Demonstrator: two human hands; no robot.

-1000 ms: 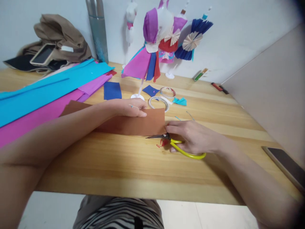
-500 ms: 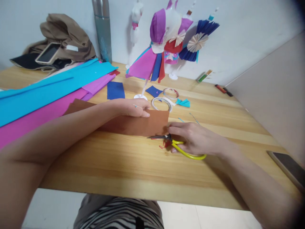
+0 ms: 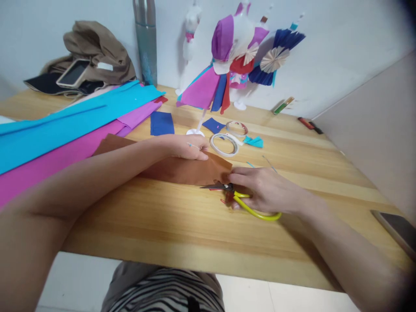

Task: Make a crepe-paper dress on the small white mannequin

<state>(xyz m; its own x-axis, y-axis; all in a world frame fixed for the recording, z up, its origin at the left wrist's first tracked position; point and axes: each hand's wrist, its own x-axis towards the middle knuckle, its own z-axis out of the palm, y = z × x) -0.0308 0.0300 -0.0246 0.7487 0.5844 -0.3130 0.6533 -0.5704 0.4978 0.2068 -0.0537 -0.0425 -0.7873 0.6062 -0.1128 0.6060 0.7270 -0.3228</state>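
A long brown sheet (image 3: pixel 182 169), paper or cloth, lies across the table in front of me, its left part passing under my forearm. My left hand (image 3: pixel 191 147) is closed on its upper edge, thumb on top and the other fingers mostly hidden. In my right hand (image 3: pixel 256 186) are scissors (image 3: pixel 256 212) with yellow handles and dark blades pointing left along the sheet's near edge. The thumb and forefinger of that hand also meet the sheet's right corner, which is bent and puckered. Small red scraps (image 3: pixel 223 201) lie beneath the scissors.
Behind my hands are tape rolls (image 3: pixel 224 144), blue pieces (image 3: pixel 162 123) and a turquoise scrap (image 3: pixel 254 141). Dressed mannequins on stands (image 3: pixel 238 39) line the wall. Turquoise (image 3: pixel 65 125) and magenta sheets (image 3: pixel 55 169) cover the left, near a bottle (image 3: pixel 146 52). A phone (image 3: pixel 394 229) lies right.
The brown sheet's right end has gone from flat to crumpled, its corner drawn down toward my right fingers. My left hand keeps its place on the sheet. The view has shifted slightly.
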